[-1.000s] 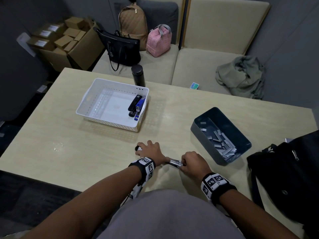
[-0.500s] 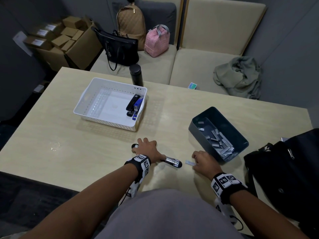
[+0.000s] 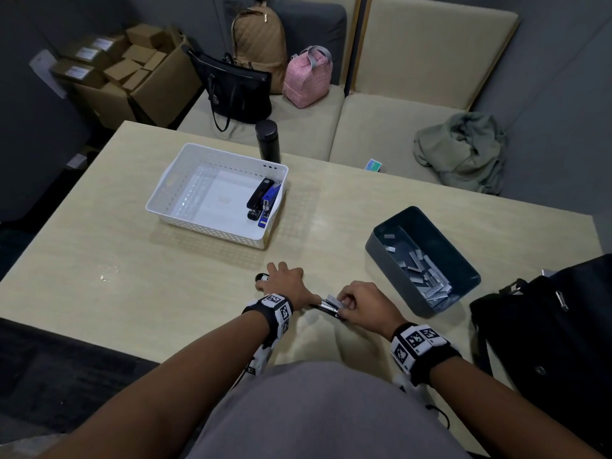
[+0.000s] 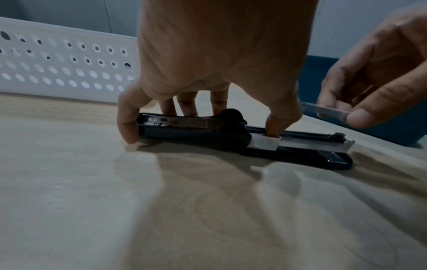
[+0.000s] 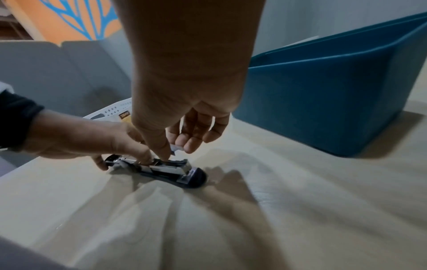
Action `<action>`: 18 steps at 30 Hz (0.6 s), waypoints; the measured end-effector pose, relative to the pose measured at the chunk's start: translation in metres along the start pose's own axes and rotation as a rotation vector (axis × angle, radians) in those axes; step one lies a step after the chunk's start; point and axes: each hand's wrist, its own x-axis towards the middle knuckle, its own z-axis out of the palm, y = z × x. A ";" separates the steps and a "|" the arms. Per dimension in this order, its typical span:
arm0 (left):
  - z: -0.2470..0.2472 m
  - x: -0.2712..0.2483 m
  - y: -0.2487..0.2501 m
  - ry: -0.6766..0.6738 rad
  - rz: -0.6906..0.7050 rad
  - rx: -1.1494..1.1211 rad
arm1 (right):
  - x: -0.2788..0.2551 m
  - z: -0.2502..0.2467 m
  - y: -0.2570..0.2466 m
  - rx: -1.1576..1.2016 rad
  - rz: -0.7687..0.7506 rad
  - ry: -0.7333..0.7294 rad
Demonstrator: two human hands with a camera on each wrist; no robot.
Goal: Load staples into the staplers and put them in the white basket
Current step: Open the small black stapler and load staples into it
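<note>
A black stapler (image 3: pixel 326 306) (image 4: pixel 231 135) (image 5: pixel 171 169) lies flipped open on the table near its front edge. My left hand (image 3: pixel 284 283) (image 4: pixel 203 102) grips its rear half and holds it down, thumb in the metal magazine. My right hand (image 3: pixel 357 303) (image 5: pixel 176 148) pinches a short staple strip (image 3: pixel 334 299) (image 4: pixel 328 111) just above the magazine's front end. The white basket (image 3: pixel 185 180) stands further back on the left and holds a black stapler (image 3: pixel 256 197) and a blue stapler (image 3: pixel 268 203). A blue bin (image 3: pixel 394 256) at right holds loose staple strips (image 3: pixel 427 276).
A black flask (image 3: pixel 268 140) stands just behind the basket. A black bag (image 3: pixel 546 342) lies at the table's right edge beside the bin. Behind the table a sofa carries bags and a green garment (image 3: pixel 463 150). Cardboard boxes (image 3: pixel 132 67) sit at back left.
Half a second ago my right hand was by a staple strip lying on the table near the bin. It has come back left to the stapler with the strip. The left hand stayed put.
</note>
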 end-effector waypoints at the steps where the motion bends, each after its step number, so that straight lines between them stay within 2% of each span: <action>1: 0.000 0.000 0.000 -0.002 0.000 -0.003 | 0.001 0.002 -0.004 -0.038 -0.003 -0.006; 5: 0.000 0.001 -0.002 -0.006 0.006 -0.020 | 0.004 0.008 -0.013 -0.190 0.013 -0.027; 12: -0.003 0.002 -0.004 -0.022 0.000 -0.027 | 0.007 0.015 -0.021 -0.308 0.074 0.001; 18: -0.002 0.003 -0.004 -0.026 -0.004 -0.034 | 0.010 0.016 -0.025 -0.402 0.037 0.007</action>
